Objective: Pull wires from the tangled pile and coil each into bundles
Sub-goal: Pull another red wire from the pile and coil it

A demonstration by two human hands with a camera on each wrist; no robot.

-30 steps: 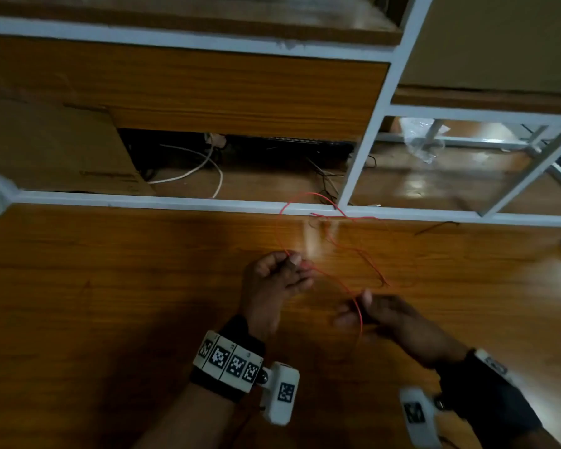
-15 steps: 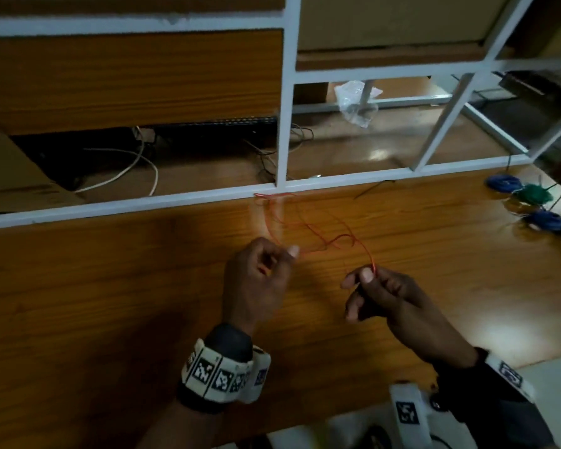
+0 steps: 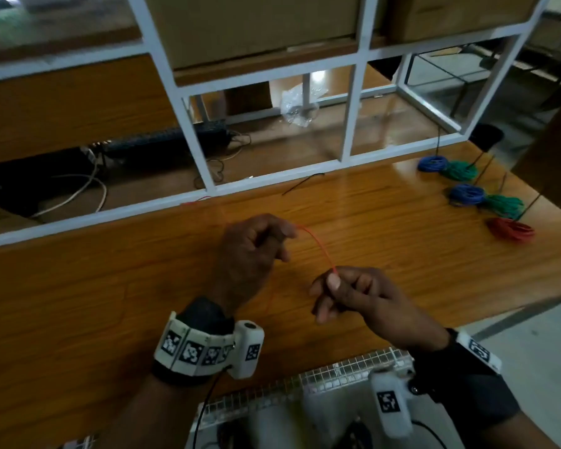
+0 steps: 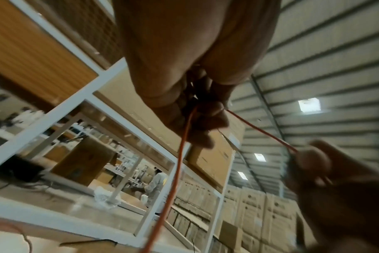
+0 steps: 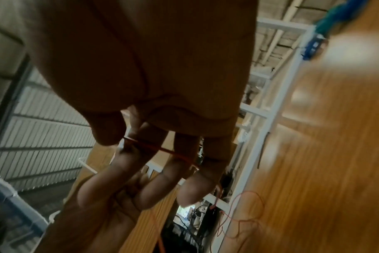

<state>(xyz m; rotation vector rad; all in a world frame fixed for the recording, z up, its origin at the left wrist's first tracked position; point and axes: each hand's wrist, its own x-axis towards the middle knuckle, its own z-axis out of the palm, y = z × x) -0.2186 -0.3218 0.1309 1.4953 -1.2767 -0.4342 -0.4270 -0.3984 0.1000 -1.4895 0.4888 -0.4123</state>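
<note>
On the wooden bench your left hand is curled, thumb and forefinger pinching the red wire where it leaves the fist – the left wrist view shows a second strand dropping from the same fingers toward the bench, so you probably hold a first loop there, though the turns inside the fist are hidden. The wire arcs across the short gap to your right hand, which pinches it between thumb and forefinger; in the right wrist view it also lies across the other fingers. The slack tail lies in loose curls on the bench by the white frame rail. Judgement: you are at the start of coiling this wire. Keep the left pinch fixed as the anchor, let the right hand slide along and lay each turn the same size onto the left fingers, and keep light tension – the thin wire will likely kink if jerked, and the tail could snag on the rail. Further right, finished blue, green and red bundles lie together near the bench edge; this one belongs beside them.
</note>
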